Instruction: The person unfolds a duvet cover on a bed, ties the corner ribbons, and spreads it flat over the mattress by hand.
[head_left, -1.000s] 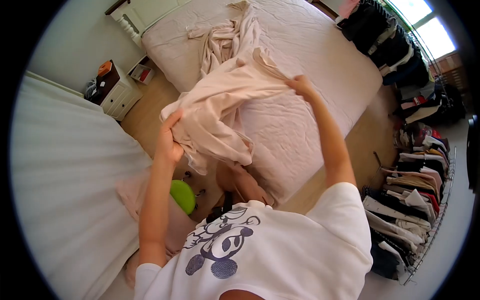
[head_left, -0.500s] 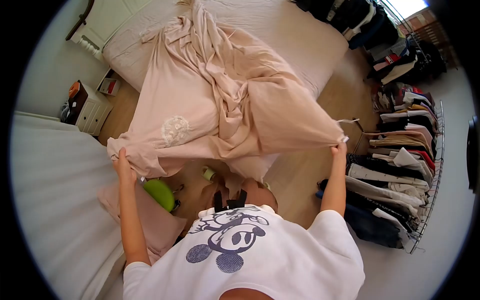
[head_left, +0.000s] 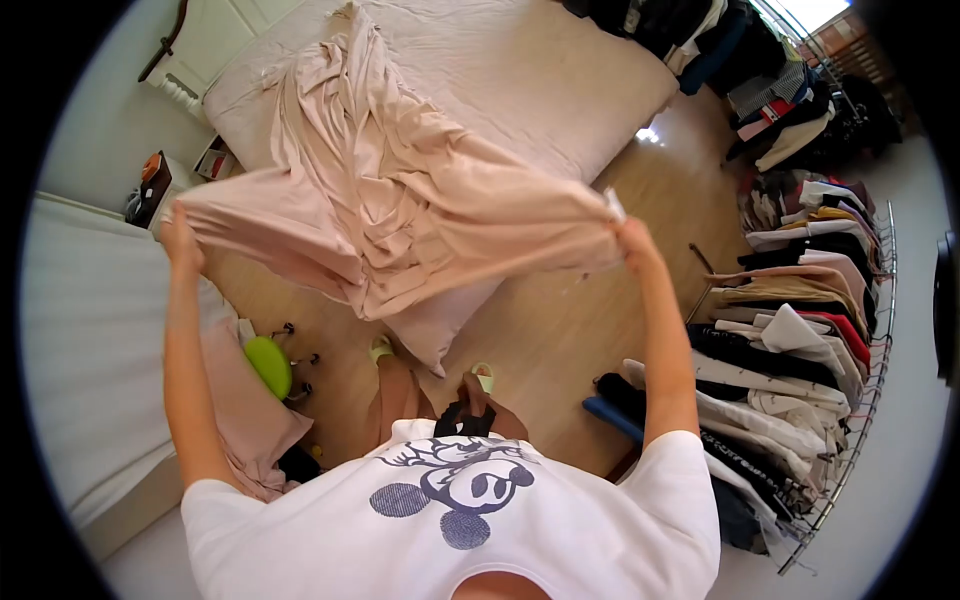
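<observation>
A large pale pink duvet cover [head_left: 420, 205] is stretched between my two hands, its middle sagging in deep folds. My left hand [head_left: 183, 238] is closed on one corner at the left. On the other side, my right hand [head_left: 636, 243] grips the opposite corner, where a small white tag or tie shows beside the fingers. The far end of the cover lies bunched on the bed [head_left: 560, 95], which has a matching pink sheet. One pointed lower part of pink cloth hangs towards the floor near my feet.
Clothes racks with many garments [head_left: 790, 330] line the right side. A green-seated wheeled chair [head_left: 268, 366] stands at the lower left beside pink fabric [head_left: 250, 410] and a white curtain [head_left: 100, 350]. A nightstand [head_left: 150, 192] is by the headboard [head_left: 215, 50]. Wooden floor [head_left: 560, 340] surrounds my slippers.
Both hands have risen away from my body, the left also moving outward and the right slightly inward. The cover's near edge has lifted, and its round lace patch has gone out of sight.
</observation>
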